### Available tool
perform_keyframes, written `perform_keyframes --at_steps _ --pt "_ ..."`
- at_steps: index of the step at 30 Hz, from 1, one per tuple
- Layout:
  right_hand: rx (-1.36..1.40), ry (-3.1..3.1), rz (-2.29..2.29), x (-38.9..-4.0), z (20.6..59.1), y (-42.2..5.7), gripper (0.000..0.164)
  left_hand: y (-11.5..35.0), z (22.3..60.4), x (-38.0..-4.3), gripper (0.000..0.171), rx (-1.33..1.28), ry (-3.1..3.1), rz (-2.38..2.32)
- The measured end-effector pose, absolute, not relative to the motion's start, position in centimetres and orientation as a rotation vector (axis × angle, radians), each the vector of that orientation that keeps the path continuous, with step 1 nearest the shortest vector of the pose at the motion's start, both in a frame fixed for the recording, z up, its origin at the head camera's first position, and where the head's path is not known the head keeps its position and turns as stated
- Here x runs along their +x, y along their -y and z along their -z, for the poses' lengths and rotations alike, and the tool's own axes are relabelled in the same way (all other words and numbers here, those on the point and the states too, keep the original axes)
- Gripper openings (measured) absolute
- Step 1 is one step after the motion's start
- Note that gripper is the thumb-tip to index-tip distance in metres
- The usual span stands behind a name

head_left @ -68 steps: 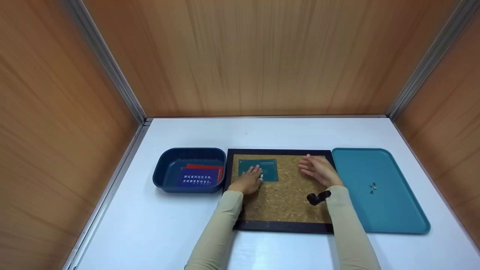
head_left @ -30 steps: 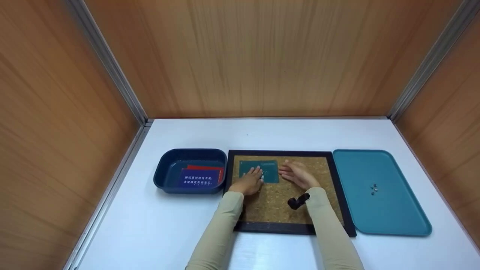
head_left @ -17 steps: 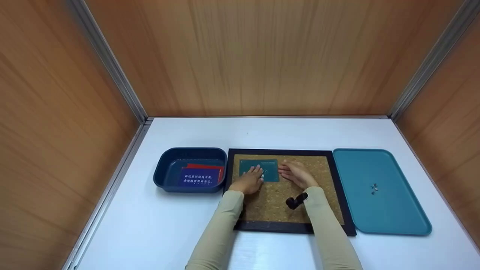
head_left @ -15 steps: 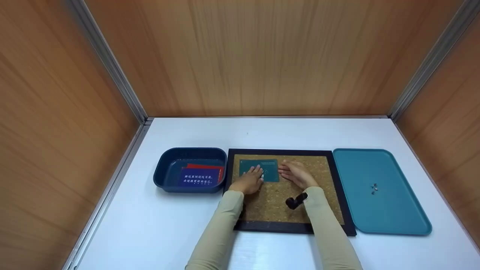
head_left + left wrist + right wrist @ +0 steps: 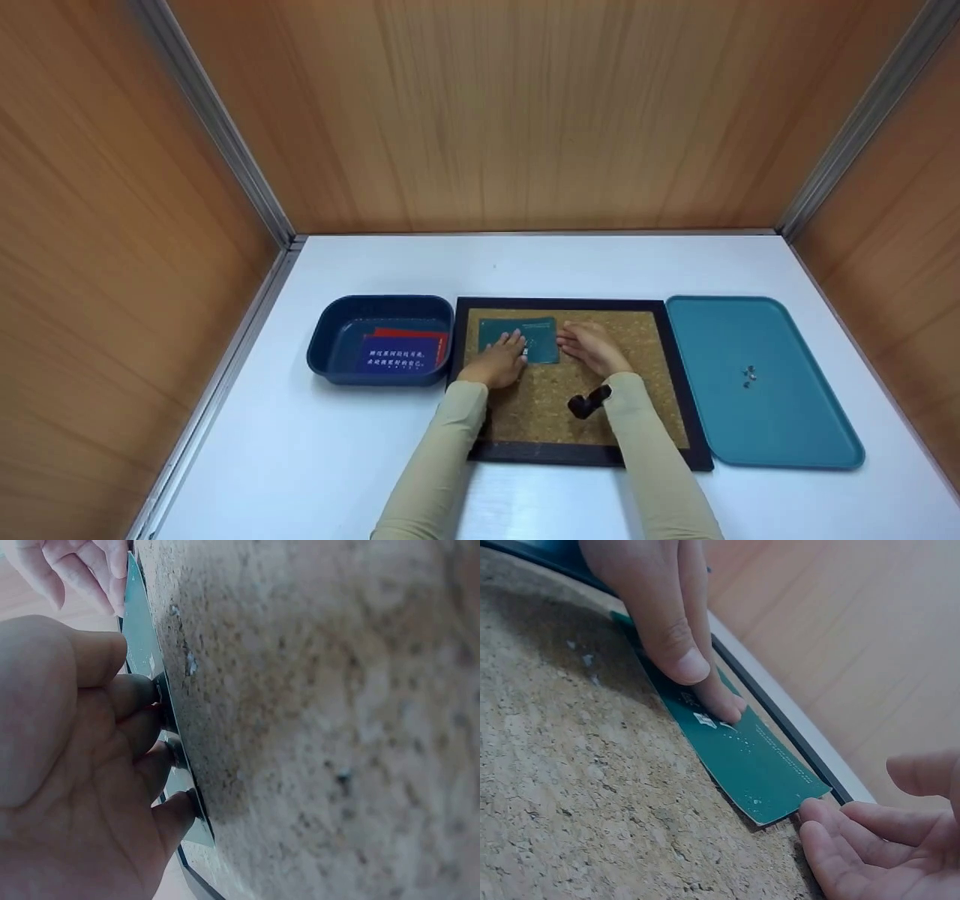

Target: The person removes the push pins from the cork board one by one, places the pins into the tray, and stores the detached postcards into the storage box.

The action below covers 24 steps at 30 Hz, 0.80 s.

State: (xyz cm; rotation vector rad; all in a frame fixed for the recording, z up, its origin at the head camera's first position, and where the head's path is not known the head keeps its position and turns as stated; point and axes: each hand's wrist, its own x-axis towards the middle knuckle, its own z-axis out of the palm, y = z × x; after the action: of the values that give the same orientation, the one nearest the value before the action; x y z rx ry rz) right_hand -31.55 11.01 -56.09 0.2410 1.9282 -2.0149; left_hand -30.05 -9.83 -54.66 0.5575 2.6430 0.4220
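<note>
A dark green printed card (image 5: 540,349) lies on the upper left of a black-framed cork board (image 5: 555,409). My left hand (image 5: 496,361) presses on the card with its fingertips, covering the card's lower left part. In the left wrist view, the fingers of the left hand (image 5: 97,735) rest along the card. My right hand (image 5: 595,349) is at the card's right edge. The right wrist view has the fingertips of the right hand (image 5: 885,840) touching that edge near a corner, while its thumb stands apart. There the card's end (image 5: 780,799) curves slightly up from the cork.
Left of the board stands a dark blue bin (image 5: 330,356) holding a purple card (image 5: 397,354) with white writing and a red card (image 5: 412,333). A teal tray (image 5: 772,420) on the right bears several small metal pieces (image 5: 748,376). Wood-grain panels enclose the white table (image 5: 375,465).
My right hand has moved left across the cork, from the board's right side to the card's right edge, and hardly moves after that. My left hand stays in place on the card.
</note>
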Motion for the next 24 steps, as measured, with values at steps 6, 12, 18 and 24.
perform_keyframes --at_steps 6,12,18,24 --pt "0.247 -1.997 1.99 -31.5 56.2 -10.5 0.041 9.8 54.8 -30.1 0.051 0.554 -2.646 -0.414" --pt "0.236 -2.057 1.96 -31.3 56.2 -9.7 0.044 9.8 54.8 -30.1 0.052 0.543 -2.631 -0.425" --pt "0.23 -2.191 1.873 -31.1 56.4 -9.2 0.046 9.8 54.9 -30.2 0.052 0.542 -2.616 -0.447" --pt "0.249 -2.323 1.797 -30.8 57.0 -8.8 0.039 9.9 54.7 -30.2 0.052 0.547 -2.619 -0.45"
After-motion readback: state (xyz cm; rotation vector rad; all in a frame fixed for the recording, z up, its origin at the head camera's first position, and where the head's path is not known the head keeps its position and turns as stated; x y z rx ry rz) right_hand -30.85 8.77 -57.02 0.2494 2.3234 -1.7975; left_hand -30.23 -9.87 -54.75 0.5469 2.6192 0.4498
